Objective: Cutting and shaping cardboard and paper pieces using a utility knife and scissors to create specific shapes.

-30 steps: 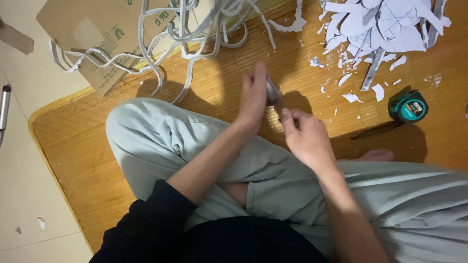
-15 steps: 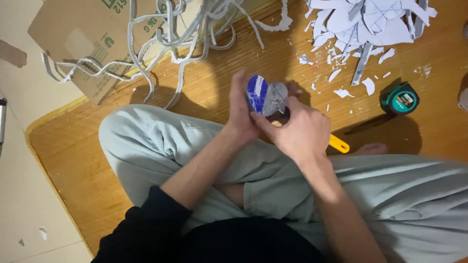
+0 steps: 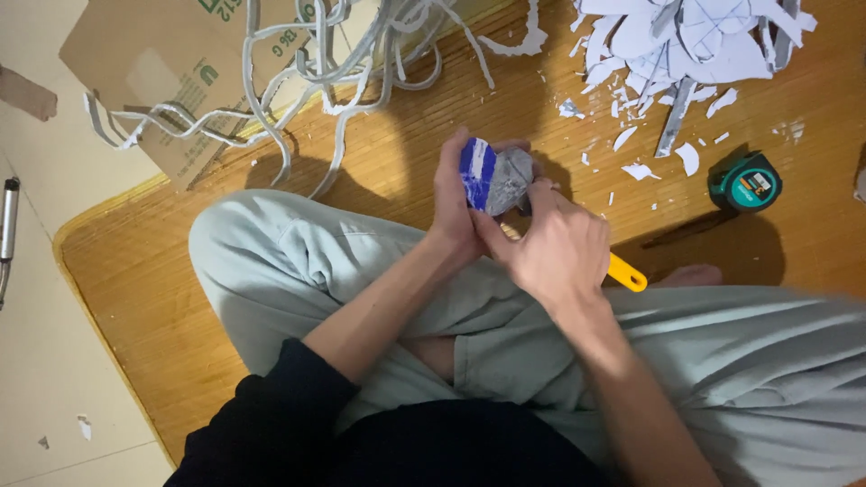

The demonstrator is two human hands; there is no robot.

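the person sits cross-legged in pale grey-green trousers (image 3: pixel 298 271) on a woven bamboo mat (image 3: pixel 144 298) laid over a cream tiled floor (image 3: pixel 36 361). both hands meet just above the knees, near the middle of the view. the left hand (image 3: pixel 456 203) has its grip closed around a small flat piece (image 3: pixel 494 176), blue and white on one half and grey on the other, held upright on its edge. the right hand (image 3: pixel 555 248) presses against that same piece from 4 o'clock, thumb on its lower edge, its grip closed on it too. a yellow handle (image 3: pixel 627 272) pokes out from under the right hand toward 4 o'clock, lying on the mat.

at 2 o'clock from the hands sits a green and black tape measure (image 3: pixel 745 183). at 1 o'clock lies a heap of white cut scraps (image 3: pixel 686 45), with small flakes scattered below it. at 11 o'clock a tangle of long white strips (image 3: pixel 334 63) spills over a flattened cardboard box (image 3: pixel 144 72), which lies partly on the mat and partly on the floor. a metal rod (image 3: pixel 7 216) lies on the floor at 9 o'clock.
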